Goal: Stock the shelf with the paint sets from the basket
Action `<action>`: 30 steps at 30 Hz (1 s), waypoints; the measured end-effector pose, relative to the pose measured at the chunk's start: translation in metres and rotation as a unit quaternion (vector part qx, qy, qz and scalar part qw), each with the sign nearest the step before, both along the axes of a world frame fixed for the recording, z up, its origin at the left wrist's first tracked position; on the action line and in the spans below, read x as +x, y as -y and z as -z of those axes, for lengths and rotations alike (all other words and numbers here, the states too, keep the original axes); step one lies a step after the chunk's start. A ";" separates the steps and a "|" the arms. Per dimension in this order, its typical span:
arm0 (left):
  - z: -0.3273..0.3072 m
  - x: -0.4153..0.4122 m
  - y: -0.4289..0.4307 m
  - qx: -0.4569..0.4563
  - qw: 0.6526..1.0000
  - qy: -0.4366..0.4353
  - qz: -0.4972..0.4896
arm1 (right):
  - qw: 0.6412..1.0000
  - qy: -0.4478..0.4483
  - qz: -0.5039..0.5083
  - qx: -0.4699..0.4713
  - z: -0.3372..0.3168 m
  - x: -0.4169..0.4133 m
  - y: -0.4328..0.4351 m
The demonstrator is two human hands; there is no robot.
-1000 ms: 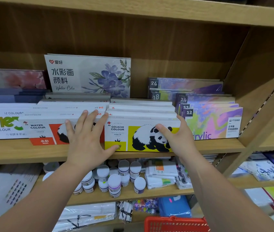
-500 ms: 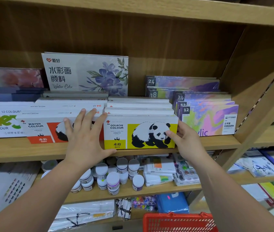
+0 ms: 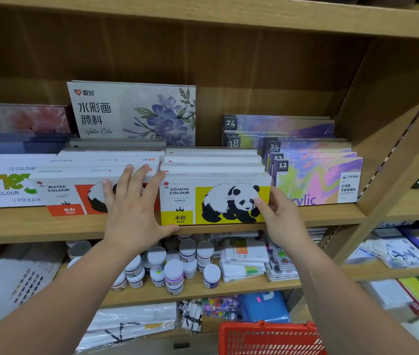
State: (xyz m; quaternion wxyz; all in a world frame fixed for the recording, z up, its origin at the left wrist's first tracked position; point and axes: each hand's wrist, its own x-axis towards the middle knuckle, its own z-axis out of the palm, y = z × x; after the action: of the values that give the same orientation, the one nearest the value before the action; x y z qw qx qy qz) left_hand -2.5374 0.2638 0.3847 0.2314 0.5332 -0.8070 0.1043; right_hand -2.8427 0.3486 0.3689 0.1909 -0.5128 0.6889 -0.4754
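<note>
1. Far out at nine o'clock, a white box (image 3: 0, 184) lettered "12 COLOURS" and "WATER COLOUR" stands at the front of the wooden shelf (image 3: 36, 226).
2. Just beside it, the red-and-white water colour set (image 3: 67, 194) stands upright, panda on its face, "WATER COLOUR" in dark capitals, a red block at its lower corner.
3. Here's the left hand (image 3: 134, 213), fingers spread wide and flat over that red set's right half, thumb stretched to three o'clock and touching the lower left corner of the yellow box. It grips nothing.
4. Dead centre: the gouache colour set (image 3: 213, 201). White box, yellow panel, big black-and-white panda, "GOUACHE COLOUR" at its top left. It stands upright on the front edge of the shelf, at the head of a row of matching white-topped boxes (image 3: 212, 162).
5. At three o'clock of that, the right hand (image 3: 280, 219) is loosely curled, thumb tip on the box's front by the panda's head; the fingers go round the right end, and I cannot tell whether they pinch it.
6. Further right, purple acrylic sets (image 3: 316, 179) marked 12, 18 and 24.
7. Down at five o'clock, the red basket (image 3: 267, 336) pokes in at the bottom edge.
</note>
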 end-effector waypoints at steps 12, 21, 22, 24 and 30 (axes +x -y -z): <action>-0.003 0.000 -0.003 -0.002 1.000 -0.006 0.005 | 0.999 -0.001 0.016 0.030 0.003 -0.002 0.000; -0.002 -0.001 0.001 -0.002 1.000 -0.008 0.016 | 0.999 -0.014 0.029 0.025 -0.003 0.004 -0.001; -0.002 -0.001 0.001 0.000 1.000 -0.007 0.018 | 0.999 -0.007 0.028 0.027 -0.004 0.004 -0.001; -0.003 0.000 0.000 -0.001 1.000 -0.006 0.022 | 0.999 0.021 0.030 0.026 -0.003 0.006 -0.001; -0.006 0.004 -0.004 -0.007 1.000 -0.018 0.012 | 0.997 0.055 0.043 0.017 -0.007 0.006 -0.010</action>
State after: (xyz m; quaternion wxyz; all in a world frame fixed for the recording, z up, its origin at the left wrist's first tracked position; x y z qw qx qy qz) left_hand -2.5331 0.2680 0.3909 0.2511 0.5240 -0.8080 0.0975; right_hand -2.8370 0.3584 0.3756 0.2166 -0.4519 0.7068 -0.4992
